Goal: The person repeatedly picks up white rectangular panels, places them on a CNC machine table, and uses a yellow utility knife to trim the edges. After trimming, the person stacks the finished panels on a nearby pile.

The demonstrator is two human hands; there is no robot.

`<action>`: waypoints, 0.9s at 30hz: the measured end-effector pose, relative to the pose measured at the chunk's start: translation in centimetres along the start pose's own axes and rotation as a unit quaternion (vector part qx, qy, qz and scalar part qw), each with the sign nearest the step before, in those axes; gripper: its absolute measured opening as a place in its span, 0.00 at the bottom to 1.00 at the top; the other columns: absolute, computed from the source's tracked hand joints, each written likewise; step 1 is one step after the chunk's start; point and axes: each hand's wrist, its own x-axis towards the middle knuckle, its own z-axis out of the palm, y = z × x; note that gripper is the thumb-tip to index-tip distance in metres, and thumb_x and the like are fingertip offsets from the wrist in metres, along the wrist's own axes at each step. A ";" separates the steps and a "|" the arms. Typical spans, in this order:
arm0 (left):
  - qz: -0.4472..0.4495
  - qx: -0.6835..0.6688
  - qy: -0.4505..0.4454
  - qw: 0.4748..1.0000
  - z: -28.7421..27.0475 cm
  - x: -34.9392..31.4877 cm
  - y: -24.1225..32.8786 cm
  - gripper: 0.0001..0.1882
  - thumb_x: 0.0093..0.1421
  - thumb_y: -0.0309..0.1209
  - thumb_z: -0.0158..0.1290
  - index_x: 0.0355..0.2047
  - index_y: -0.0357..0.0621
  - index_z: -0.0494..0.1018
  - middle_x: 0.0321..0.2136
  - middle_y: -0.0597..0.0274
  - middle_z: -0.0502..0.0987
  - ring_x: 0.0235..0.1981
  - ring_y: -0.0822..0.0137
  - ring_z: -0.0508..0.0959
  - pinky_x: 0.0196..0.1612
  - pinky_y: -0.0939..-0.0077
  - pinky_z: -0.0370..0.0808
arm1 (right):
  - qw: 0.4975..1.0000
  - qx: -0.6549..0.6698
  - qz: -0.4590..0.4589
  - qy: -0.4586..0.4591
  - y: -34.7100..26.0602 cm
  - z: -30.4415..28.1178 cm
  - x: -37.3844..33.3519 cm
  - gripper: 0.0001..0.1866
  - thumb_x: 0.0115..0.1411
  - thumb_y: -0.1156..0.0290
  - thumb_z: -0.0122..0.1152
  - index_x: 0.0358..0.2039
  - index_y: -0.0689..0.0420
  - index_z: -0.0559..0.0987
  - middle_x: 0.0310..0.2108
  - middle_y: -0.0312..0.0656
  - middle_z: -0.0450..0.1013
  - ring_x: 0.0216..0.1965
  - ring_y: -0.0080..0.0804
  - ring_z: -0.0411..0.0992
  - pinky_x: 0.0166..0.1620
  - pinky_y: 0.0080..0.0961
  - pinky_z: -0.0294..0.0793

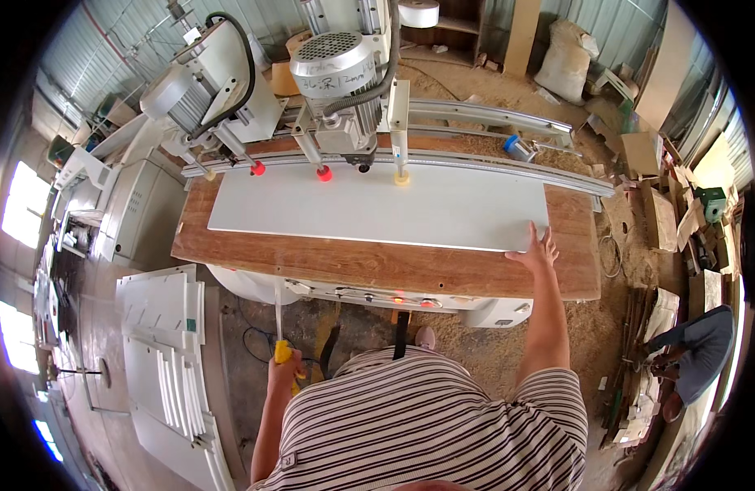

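Observation:
A long white panel (369, 209) lies flat on the brown wooden table of a boring machine (328, 260). My right hand (538, 248) is open, its fingers spread at the panel's near right corner. Low on the left, my left hand (283, 375) is closed around a yellow air blow gun (283, 352), whose long pale nozzle points up toward the table's front edge. Above the panel's far edge stand a motor head (335, 69) and press feet with a red tip (324, 173) and a yellow tip (402, 177).
White panels and strips (161, 352) are stacked at my left. A metal rail (476, 164) runs behind the panel. Lit buttons (399, 299) line the machine's front. Wood offcuts (651, 327) pile up on the right, where another person (696, 352) bends over. A sack (567, 61) stands behind.

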 end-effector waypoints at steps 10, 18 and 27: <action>-0.094 -0.058 0.048 0.993 4.4 -1.3 0.8 0.04 0.60 0.32 0.53 0.32 0.48 0.70 0.27 0.68 0.72 0.30 0.73 0.72 0.33 0.73 0.70 | 0.995 0.039 -0.051 0.076 0.7 0.6 0.3 0.56 0.29 0.45 0.75 0.62 0.30 0.57 0.67 0.44 0.40 0.63 0.57 0.47 0.57 0.58 0.53; -0.068 -0.012 -0.003 0.998 3.9 -0.6 0.9 0.04 0.59 0.32 0.54 0.32 0.48 0.70 0.28 0.70 0.72 0.30 0.75 0.72 0.31 0.77 0.70 | 0.995 0.019 -0.038 0.096 -4.5 2.3 -2.1 0.52 0.29 0.42 0.75 0.59 0.30 0.64 0.67 0.44 0.44 0.63 0.55 0.48 0.57 0.58 0.53; -0.023 0.109 -0.001 0.994 0.0 0.9 -2.3 0.07 0.60 0.33 0.53 0.34 0.43 0.71 0.20 0.72 0.69 0.19 0.79 0.68 0.23 0.82 0.66 | 0.992 0.040 -0.079 0.095 -21.6 6.7 -8.6 0.46 0.37 0.36 0.67 0.60 0.27 0.62 0.67 0.48 0.43 0.63 0.59 0.45 0.57 0.56 0.53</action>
